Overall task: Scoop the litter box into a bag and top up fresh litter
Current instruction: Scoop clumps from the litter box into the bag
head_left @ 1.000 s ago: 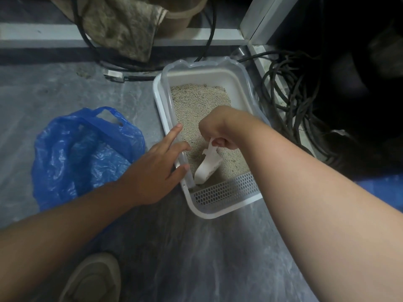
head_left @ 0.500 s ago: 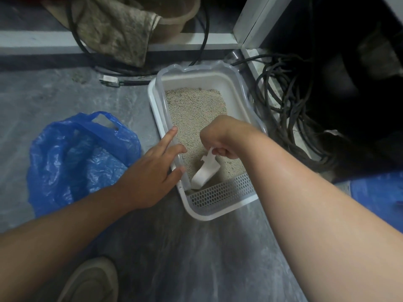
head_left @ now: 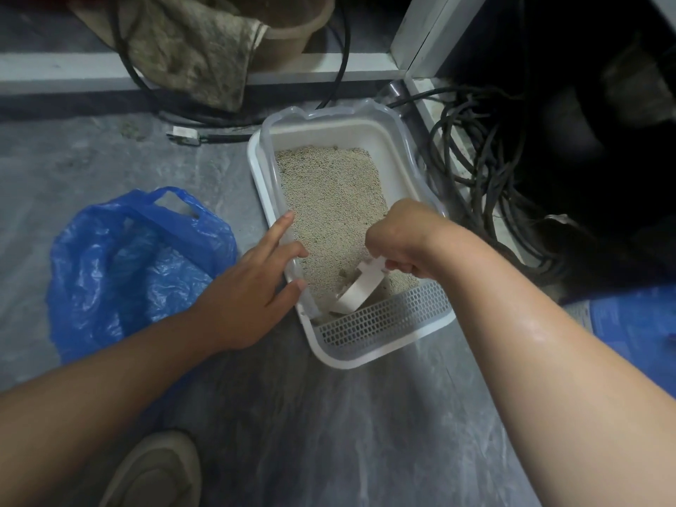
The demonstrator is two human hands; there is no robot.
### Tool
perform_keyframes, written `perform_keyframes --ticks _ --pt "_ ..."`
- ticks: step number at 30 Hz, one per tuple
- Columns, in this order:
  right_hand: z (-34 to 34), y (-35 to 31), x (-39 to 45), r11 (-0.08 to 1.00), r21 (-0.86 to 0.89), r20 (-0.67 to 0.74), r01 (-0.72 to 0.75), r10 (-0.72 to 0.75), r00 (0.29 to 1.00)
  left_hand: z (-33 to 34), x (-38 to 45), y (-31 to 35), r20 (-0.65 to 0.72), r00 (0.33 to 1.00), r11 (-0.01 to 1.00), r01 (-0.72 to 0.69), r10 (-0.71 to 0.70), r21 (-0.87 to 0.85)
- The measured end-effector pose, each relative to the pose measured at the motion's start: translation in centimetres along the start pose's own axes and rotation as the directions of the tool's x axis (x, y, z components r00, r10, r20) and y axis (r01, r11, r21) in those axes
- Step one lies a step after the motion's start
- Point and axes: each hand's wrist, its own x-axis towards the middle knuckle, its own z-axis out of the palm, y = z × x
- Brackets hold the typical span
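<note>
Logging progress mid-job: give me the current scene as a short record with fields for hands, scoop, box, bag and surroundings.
left hand: left hand rests on the near left rim of the litter box, fingers straight
right hand: right hand grips the handle of the white scoop
scoop: tilted down, its head in the litter at the near end, beside the perforated grate
bag: blue plastic bag on the floor left of the box, apart from it
surroundings: black cables right of the box; cloth behind it
</note>
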Motion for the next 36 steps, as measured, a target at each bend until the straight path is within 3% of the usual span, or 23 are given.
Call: perform_keyframes --ticks 4,11,16,20,25,28,31,36 --pt "1.4 0.0 -0.1 0.997 0.065 0.017 0.036 -0.037 0.999 -0.1 -0.1 -0.2 0.000 1.000 1.000 0.002 -0.002 -0.019" --pt "3.3 2.2 0.2 0.969 0.247 -0.141 0.010 0.025 0.990 0.2 -0.3 -0.6 -0.016 1.000 1.000 0.001 -0.001 -0.002" --pt "6.9 5.3 -1.1 0.891 0.420 0.073 -0.174 0.159 0.985 0.6 0.1 -0.5 -0.072 0.997 1.000 0.017 -0.017 -0.001" --pt "8.4 6.2 -2.6 0.799 0.543 0.207 -0.258 0.170 0.963 0.7 0.0 -0.7 -0.089 0.995 0.999 0.049 -0.049 0.001" --pt "8.2 7.1 -2.2 0.826 0.534 0.091 -0.179 0.155 0.984 0.7 -0.5 -0.9 -0.090 0.995 0.999 0.052 -0.052 0.006" --pt "7.2 6.9 -1.7 0.899 0.414 0.028 -0.146 0.148 0.989 0.7 -0.2 -0.7 -0.085 0.995 0.998 0.053 -0.052 0.012" --pt "6.3 6.2 -1.2 0.929 0.336 0.060 -0.153 0.141 0.988 0.7 0.0 -0.5 -0.089 0.995 0.999 0.052 -0.050 0.011" --pt "7.6 6.0 -0.5 0.825 0.543 0.102 -0.159 0.123 0.987 0.8 0.1 -0.2 -0.096 0.994 0.998 0.054 -0.056 -0.025"
